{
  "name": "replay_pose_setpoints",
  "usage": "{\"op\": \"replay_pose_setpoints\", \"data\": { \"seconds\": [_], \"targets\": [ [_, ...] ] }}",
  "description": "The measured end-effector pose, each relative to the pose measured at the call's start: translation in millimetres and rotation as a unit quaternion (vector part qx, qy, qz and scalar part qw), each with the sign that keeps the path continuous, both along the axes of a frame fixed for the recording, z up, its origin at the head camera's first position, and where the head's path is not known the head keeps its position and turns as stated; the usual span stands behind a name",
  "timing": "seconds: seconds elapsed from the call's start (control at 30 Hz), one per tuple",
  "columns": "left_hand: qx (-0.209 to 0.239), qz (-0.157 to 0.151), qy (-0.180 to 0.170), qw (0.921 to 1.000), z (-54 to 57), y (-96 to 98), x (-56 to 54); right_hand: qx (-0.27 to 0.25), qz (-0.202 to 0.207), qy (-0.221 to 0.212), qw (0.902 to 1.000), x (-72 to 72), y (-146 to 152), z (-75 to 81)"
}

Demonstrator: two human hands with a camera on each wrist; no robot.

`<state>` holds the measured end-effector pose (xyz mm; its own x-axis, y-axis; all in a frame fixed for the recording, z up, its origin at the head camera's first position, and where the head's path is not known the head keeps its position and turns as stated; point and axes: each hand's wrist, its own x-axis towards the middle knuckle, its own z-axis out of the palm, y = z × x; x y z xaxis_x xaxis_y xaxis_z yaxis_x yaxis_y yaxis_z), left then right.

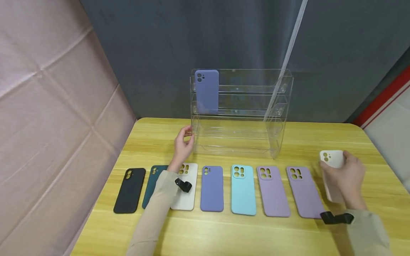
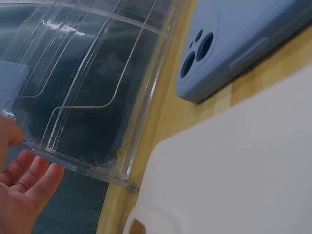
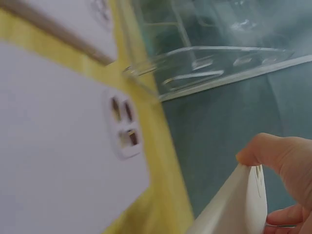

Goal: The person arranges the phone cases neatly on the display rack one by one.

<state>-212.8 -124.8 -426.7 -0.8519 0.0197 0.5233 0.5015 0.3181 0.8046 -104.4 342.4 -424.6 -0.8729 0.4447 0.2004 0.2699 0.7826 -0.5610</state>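
My right hand (image 1: 349,174) grips a white phone case (image 1: 333,160) across its edges at the right end of the row. In the right wrist view the thumb presses one edge of that case (image 3: 234,204), which stands tilted. My left hand (image 1: 183,145) holds the left side of a clear acrylic display rack (image 1: 237,140). From the left wrist, the thumb and fingers (image 2: 46,180) show on either side of the rack's edge. A blue-violet phone case (image 1: 207,92) stands at the left of the rack's top tier.
Along the table lie a black case (image 1: 129,192), a dark green case (image 1: 153,181), a white case (image 1: 190,193), a blue-violet case (image 1: 212,192), a light blue case (image 1: 243,195) and two lilac cases (image 1: 275,199). The left forearm crosses over the green and white ones. A grey curtain (image 1: 153,71) hangs behind.
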Motion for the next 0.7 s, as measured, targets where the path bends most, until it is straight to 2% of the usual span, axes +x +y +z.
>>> {"op": "replay_pose_setpoints", "data": {
  "seconds": [0.17, 0.47, 0.7],
  "targets": [
    [-0.001, -0.003, 0.006, 1.0, -0.5, 0.0, -0.2, 0.001, 0.005, 0.04, 0.9992, -7.7, -6, 19.8],
    [0.01, -0.014, -0.007, 0.9998, 0.0, -0.8, 1.5, -0.003, 0.013, 0.039, 0.9992, -23.3, -30, 53.3],
    [0.006, -0.012, -0.008, 0.9999, 0.9, -0.5, 1.5, -0.032, 0.025, 0.071, 0.9966, -39.0, -53, 69.0]
  ]
}}
